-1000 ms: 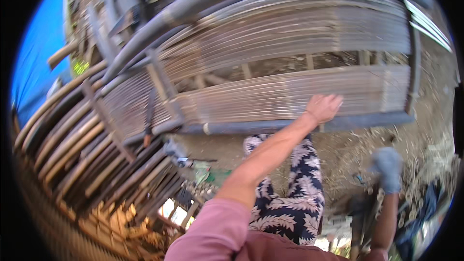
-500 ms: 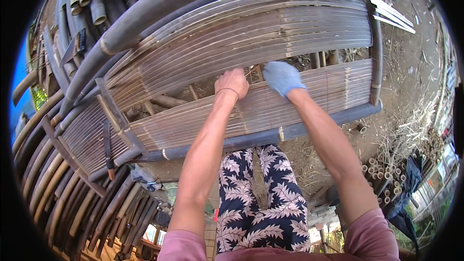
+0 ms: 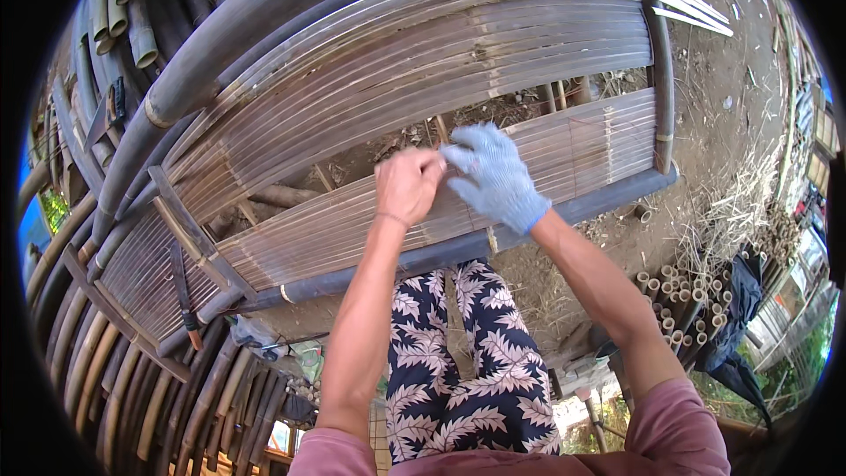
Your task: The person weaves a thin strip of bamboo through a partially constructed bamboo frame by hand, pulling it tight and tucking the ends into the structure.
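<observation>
A large bamboo bench (image 3: 577, 206) with a slatted seat and back lies before me. My left hand (image 3: 410, 183), bare with a thin band at the wrist, is closed above the seat slats (image 3: 344, 220). What its fingers hold, if anything, I cannot make out. My right hand (image 3: 500, 178), in a blue-grey knitted glove, hovers just beside it with fingers apart, their tips close to the left thumb. Behind both hands runs a long gap between seat and back, crossed by short wooden struts (image 3: 441, 129).
A long-bladed knife (image 3: 182, 295) rests on the slats at the left end. Bamboo poles (image 3: 88, 335) are stacked on the left, with a cleaver (image 3: 106, 115) among them. Pale split strips (image 3: 692, 4) stick out at the far right corner. Cut bamboo ends (image 3: 683, 300) stand at the right.
My gloved right hand has come back from the gap toward me, and its fingers have spread. My left hand has also moved slightly nearer. The whole view has shifted a little.
</observation>
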`<state>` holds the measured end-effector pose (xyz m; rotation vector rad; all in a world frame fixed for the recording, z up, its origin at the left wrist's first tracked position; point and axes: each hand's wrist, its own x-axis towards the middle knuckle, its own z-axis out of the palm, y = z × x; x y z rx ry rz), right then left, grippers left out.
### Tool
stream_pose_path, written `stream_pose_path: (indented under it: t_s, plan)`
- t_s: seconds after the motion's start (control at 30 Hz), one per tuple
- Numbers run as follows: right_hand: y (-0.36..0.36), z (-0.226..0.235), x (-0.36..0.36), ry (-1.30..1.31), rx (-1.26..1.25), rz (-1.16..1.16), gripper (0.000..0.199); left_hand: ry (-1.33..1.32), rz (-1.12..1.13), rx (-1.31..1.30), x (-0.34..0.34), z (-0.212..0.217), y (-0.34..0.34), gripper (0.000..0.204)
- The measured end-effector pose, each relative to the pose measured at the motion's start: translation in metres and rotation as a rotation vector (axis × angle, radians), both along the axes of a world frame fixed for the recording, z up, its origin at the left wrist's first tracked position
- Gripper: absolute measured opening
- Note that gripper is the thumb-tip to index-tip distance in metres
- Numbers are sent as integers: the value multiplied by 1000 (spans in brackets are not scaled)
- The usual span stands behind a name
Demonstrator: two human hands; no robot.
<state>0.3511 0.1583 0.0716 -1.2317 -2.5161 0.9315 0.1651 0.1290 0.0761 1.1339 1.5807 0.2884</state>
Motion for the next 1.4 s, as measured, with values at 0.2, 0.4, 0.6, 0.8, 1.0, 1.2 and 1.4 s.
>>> stream_pose_path:
  t_s: [0.2, 0.4, 0.6, 0.8, 1.0, 1.2, 1.4]
  plan:
    - [-105, 70, 108, -36, -409, -119, 10, -580, -30, -261, 0, 9, -18, 20]
    - [-229, 172, 328, -1266, -653, 224, 21, 27, 275, 48, 6, -24, -5, 27]
    - [-265, 194, 471, -1807, -815, -767, 26, 296, -175, -50, 27, -60, -8, 36]
    - [-100, 70, 162, -587, -148, -505, 58, 249, -153, -21, 8, -58, -16, 36]
    - [-46, -12, -13, -415, 9, -415, 37, 288, -55, 126, 21, -68, -22, 27]
    - [-46, -27, -10, -459, -313, -263, 15, 322, 9, 152, 21, -73, -25, 30]
    - [0, 41, 30, -13, -297, -42, 18, 317, -39, 111, 10, -70, -27, 30]
